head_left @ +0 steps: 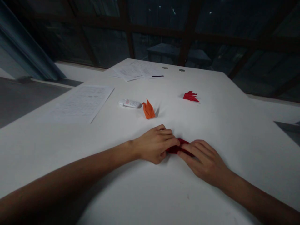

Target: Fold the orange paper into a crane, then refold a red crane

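A dark red piece of folded paper (173,150) lies low on the white table between my two hands, partly hidden under the fingers. My left hand (157,143) is closed on its left part, fingers bent and knuckles up. From the other side, my right hand (202,157) grips the right part, with thumb and fingertips against the paper. Beyond my left hand stands an orange folded paper crane (148,110). Farther back to the right, a red folded paper figure (190,96) rests on its side.
A white remote control (129,103) lies left of the orange crane. Printed sheets (82,103) cover the table's left side, with more papers (133,71) at the back beside a black pen (157,76). Two round grommets (182,70) sit near the far edge, before dark windows.
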`<state>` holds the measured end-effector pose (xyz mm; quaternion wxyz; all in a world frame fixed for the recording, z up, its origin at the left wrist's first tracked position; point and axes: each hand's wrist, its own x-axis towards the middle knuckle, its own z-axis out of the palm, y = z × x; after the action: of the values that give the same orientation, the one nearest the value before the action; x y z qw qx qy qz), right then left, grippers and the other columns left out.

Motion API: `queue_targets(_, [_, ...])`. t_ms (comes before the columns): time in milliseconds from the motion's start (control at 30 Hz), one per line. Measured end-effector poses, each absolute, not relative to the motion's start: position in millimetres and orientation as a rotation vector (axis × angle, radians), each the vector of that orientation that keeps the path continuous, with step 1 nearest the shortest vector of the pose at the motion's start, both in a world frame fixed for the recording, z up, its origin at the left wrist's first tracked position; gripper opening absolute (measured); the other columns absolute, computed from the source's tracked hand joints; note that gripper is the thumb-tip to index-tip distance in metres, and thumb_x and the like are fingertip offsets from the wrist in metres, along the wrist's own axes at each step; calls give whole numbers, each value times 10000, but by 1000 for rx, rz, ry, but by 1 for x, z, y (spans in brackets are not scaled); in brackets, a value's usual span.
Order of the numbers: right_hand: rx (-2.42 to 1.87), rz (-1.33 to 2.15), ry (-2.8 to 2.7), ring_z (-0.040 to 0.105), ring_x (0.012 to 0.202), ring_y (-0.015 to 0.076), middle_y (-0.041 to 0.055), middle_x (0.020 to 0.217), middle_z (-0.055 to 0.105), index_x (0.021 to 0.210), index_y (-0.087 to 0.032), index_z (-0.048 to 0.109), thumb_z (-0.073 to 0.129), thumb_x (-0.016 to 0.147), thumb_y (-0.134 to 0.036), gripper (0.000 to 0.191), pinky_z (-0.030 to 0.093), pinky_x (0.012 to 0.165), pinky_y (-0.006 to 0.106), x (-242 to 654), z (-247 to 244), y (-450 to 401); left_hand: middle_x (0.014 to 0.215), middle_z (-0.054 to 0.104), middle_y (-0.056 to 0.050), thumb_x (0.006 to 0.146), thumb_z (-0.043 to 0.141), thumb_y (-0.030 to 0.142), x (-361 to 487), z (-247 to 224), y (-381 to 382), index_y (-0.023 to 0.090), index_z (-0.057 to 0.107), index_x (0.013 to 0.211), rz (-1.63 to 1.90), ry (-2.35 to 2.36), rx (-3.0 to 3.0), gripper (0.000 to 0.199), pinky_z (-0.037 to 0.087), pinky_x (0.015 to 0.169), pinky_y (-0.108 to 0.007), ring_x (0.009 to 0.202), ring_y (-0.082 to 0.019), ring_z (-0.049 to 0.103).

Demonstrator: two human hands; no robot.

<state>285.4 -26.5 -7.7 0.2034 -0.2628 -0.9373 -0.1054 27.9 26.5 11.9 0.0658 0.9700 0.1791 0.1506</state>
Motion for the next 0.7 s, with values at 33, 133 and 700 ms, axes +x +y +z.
queue_targets(33, [-721,-243,-2618,675,939,247,88,1128,758,1195,-222,690,581,946,-78,308,530,877,447,285,-8,-27,996,710,-75,713,598,145,27,13,26,193,596,1128,422,536,2914,417,411,870,-403,934,-246,604])
queue_targets(133, [-730,-77,-2619,681,902,231,61,1027,777,1181,-211,687,583,965,-127,255,534,863,435,283,-8,-26,1013,705,-72,689,634,223,28,15,24,207,611,1082,358,515,2892,394,403,877,-424,956,-265,587])
queue_targets(700, [-1041,236,-2407,653,897,227,48,959,734,973,-231,670,548,977,-120,165,502,872,441,281,-18,-20,917,674,-50,1024,519,306,40,4,21,181,652,906,507,744,2767,217,396,853,-354,941,-215,568])
